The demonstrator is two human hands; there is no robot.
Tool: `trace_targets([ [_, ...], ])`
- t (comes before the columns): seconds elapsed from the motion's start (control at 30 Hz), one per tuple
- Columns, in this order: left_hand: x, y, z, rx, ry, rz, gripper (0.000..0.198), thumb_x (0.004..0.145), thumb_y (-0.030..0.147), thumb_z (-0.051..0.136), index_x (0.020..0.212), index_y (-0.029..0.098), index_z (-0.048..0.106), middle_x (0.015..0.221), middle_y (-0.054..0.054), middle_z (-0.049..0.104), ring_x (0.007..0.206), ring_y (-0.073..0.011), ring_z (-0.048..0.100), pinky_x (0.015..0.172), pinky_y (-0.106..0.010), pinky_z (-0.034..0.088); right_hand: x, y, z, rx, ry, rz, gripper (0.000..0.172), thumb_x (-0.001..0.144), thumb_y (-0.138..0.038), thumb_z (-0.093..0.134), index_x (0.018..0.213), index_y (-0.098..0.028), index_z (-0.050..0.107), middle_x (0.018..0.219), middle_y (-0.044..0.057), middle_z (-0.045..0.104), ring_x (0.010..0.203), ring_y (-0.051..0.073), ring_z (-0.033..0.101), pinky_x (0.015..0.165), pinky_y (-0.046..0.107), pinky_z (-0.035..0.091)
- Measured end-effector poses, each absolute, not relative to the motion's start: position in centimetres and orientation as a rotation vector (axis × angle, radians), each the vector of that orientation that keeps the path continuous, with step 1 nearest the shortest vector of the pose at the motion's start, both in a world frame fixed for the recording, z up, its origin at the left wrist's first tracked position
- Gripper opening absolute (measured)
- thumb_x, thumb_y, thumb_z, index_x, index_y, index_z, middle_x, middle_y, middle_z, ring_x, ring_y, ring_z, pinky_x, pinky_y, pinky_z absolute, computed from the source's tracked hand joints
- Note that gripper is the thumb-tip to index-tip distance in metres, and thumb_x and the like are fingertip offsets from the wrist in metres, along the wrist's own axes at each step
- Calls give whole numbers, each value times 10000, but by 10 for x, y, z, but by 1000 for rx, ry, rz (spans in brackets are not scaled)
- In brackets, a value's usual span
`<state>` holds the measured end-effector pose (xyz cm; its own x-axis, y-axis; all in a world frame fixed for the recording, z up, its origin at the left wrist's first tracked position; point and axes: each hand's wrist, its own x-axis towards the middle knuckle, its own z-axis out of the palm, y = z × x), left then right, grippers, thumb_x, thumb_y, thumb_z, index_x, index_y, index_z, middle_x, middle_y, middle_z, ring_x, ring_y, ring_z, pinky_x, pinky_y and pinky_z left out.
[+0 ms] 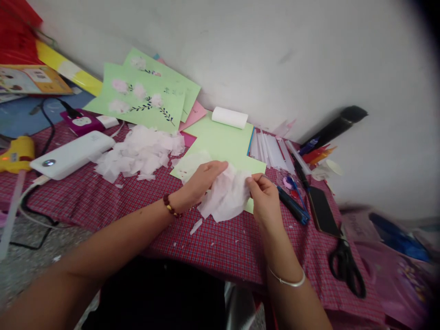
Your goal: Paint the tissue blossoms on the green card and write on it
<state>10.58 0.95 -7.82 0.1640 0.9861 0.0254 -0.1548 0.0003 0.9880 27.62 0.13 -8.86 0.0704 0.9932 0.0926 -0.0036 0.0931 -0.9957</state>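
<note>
A crumpled sheet of white tissue paper [227, 197] hangs between my two hands above the table's front half. My left hand [202, 180] grips its left side, thumb on top and fingers partly hidden beneath. At the opposite edge my right hand [266, 195] pinches the tissue between thumb and fingertips. Light green paper sheets [223, 144] lie under and behind the tissue. To the left is a heap of torn white tissue pieces [140, 151].
Green cards with tissue flowers [144, 96] lean on the wall. At left are a white power bank [73, 155] and a yellow glue gun [17, 155]. Right of my hands lie a blue cutter [294, 206], glue sticks [270, 151], a phone [323, 211] and black scissors [346, 268].
</note>
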Motion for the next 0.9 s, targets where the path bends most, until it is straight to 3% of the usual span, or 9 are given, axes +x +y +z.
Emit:
trace_targets([
  [0.17, 109, 23, -66, 1419, 1113, 957, 396, 857, 514, 516, 643, 196, 416, 577, 29, 389, 523, -96, 347, 471, -251, 248, 279, -1, -83, -1145, -1283, 1064, 198, 785, -352, 643, 707, -193, 554, 638, -44, 470, 576, 98, 403, 520, 223, 312],
  [0.3, 118, 32, -51, 1783, 1342, 891, 359, 836, 395, 535, 599, 207, 341, 561, 43, 352, 543, -109, 329, 508, -270, 210, 283, 1, -79, -1112, -1264, 1053, 216, 776, -374, 639, 708, -192, 544, 630, -52, 440, 556, 96, 387, 521, 228, 302],
  [0.4, 127, 36, -50, 1922, 1399, 979, 313, 856, 300, 478, 603, 198, 323, 577, 44, 366, 571, -113, 345, 549, -273, 215, 285, 6, -81, -1084, -1195, 1026, 243, 762, -391, 643, 688, -196, 520, 616, -57, 426, 545, 96, 375, 518, 230, 294],
  [0.6, 137, 33, -62, 2096, 1419, 1074, 318, 904, 338, 449, 653, 196, 314, 582, 52, 350, 578, -117, 348, 575, -271, 214, 287, 16, -87, -1131, -1150, 921, 335, 789, -537, 578, 736, -211, 522, 597, -51, 455, 537, 122, 396, 507, 250, 322],
  [0.73, 139, 27, -60, 2087, 1417, 1081, 305, 909, 343, 449, 666, 196, 339, 582, 53, 372, 575, -116, 361, 578, -270, 216, 286, 19, -92, -1156, -1168, 828, 294, 707, -464, 675, 679, -207, 534, 595, -45, 479, 559, 122, 404, 510, 244, 324],
  [0.9, 141, 29, -59, 1969, 1471, 1217, 329, 905, 357, 454, 653, 194, 321, 583, 62, 335, 578, -106, 344, 584, -254, 246, 287, 25, -98, -1107, -980, 896, 275, 714, -439, 647, 668, -209, 505, 570, -57, 449, 534, 110, 364, 490, 236, 305],
])
